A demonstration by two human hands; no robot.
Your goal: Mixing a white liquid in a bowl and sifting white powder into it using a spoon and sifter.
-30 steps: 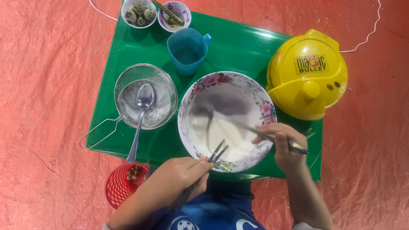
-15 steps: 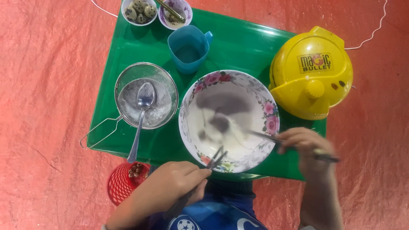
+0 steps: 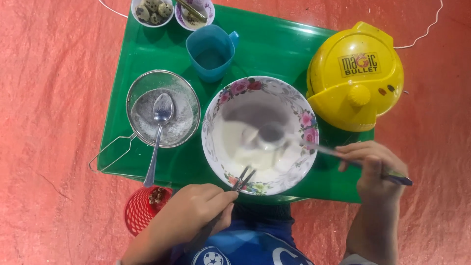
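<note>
From the head camera, looking straight down, a green tray (image 3: 147, 54) lies on an orange-red woven mat (image 3: 44, 122) that covers the whole floor in view; no walls or furniture show. Near the middle of the tray sits a floral-rimmed bowl (image 3: 216, 122) holding white batter. The right hand (image 3: 375, 164) is to the right of the bowl, its fingers closed around the handle of a ladle (image 3: 274, 135) whose cup dips into the batter. The left hand (image 3: 196, 208) is at the bowl's near edge, fingers pinched on a pair of dark chopsticks (image 3: 244, 177) whose tips rest over the rim. To the left of the bowl is a metal sieve (image 3: 184, 93) dusted with flour, a spoon (image 3: 158, 132) lying in it. Behind the bowl stands a blue cup (image 3: 211, 51), and at the far edge are two small bowls, one with speckled eggs (image 3: 152, 10). A yellow domed appliance (image 3: 355, 73) sits at the tray's right corner, a white cord (image 3: 422, 34) trailing from it. A red mesh basket (image 3: 140, 211) lies on the mat near the left hand.
</note>
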